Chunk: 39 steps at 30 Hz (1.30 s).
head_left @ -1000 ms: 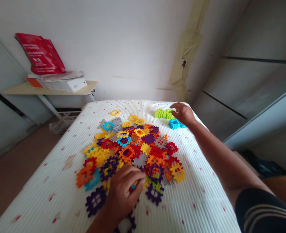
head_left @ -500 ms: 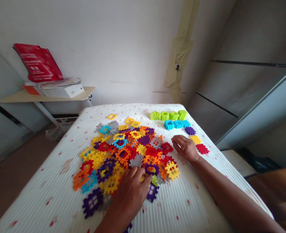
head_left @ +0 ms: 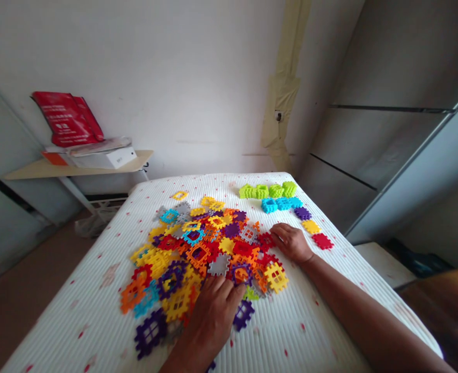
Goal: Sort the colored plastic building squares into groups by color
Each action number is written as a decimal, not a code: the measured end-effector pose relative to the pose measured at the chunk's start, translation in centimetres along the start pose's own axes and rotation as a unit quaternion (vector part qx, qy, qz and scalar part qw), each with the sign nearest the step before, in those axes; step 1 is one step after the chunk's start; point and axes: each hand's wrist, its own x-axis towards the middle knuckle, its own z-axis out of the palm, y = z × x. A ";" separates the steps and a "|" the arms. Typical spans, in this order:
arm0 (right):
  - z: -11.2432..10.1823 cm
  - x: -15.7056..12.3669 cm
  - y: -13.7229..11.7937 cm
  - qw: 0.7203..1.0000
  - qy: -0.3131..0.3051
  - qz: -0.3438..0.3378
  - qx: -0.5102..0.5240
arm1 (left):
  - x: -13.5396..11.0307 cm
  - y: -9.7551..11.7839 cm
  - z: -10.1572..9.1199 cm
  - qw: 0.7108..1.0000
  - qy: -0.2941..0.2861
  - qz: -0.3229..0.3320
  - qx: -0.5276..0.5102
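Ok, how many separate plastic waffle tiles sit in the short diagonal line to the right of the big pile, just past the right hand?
3: a purple plastic waffle tile at the top, a yellow plastic waffle tile in the middle, and a red plastic waffle tile at the bottom. None seems hidden.

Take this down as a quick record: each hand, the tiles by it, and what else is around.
Left hand: fingers spread on the near edge of the pile of plastic grid tiles
Right hand: at the pile's right edge, beside a red tile
Row beyond the pile: green tiles, blue tiles
Singles by the right hand: purple tile, yellow tile, dark red tile
Surface: white ribbed mattress
Background: shelf, white box, red bag
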 end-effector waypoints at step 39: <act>-1.6 6.7 -12.7 0.862 -0.125 0.093 0.483 | -0.5 -2.3 -2.7 0.795 0.230 -0.338 -0.449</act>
